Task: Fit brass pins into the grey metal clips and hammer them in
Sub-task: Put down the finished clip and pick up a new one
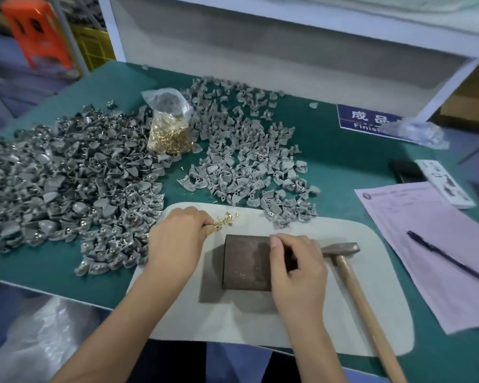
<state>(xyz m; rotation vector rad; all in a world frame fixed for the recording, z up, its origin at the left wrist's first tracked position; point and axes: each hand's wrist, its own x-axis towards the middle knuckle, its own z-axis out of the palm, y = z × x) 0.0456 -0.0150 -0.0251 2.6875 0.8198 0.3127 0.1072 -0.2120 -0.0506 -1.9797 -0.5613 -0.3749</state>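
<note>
My left hand (177,241) is on the white mat (343,313), its fingertips pinching at a small heap of loose brass pins (226,219). My right hand (296,269) lies over the right edge of the dark metal block (246,264). Its fingers are curled round a dark grey piece that looks like a clip (291,261), mostly hidden. A hammer (351,275) with a wooden handle lies on the mat just right of that hand. Grey clips with pins fitted are heaped at the left (67,178). Bare grey clips (246,161) spread behind the mat.
A clear bag of brass pins (169,128) stands between the two piles. At the right lie a pink form (426,244) with a pen (448,257), a phone (407,170) and a blue sign (368,120). A white shelf frame (288,29) backs the green table (343,150).
</note>
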